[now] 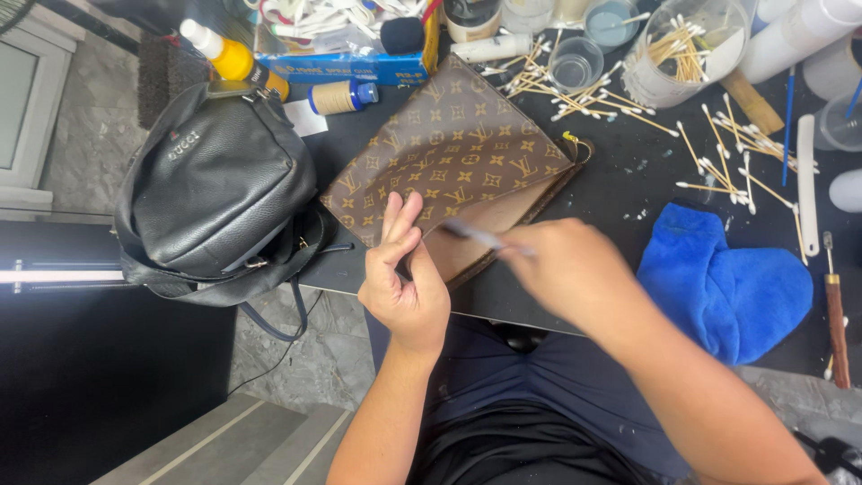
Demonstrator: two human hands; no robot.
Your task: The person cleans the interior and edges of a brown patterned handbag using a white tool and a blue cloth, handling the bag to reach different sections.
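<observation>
A flat brown pouch point(453, 144) with a tan repeating pattern lies on the black worktable point(628, 184), its lighter inner flap showing along the near edge. My left hand point(404, 278) presses on the pouch's near corner, two fingers stretched over the patterned face. My right hand point(566, 269) grips a thin pale stick, blurred, whose tip point(467, 232) rests on the flap by the left fingers.
A black leather backpack point(211, 184) sits left of the pouch. A blue cloth point(727, 283) lies to the right. Several cotton swabs point(718, 148), clear cups, a yellow bottle point(235, 58), a thread spool point(341, 97) and a wooden-handled tool point(837, 319) crowd the table.
</observation>
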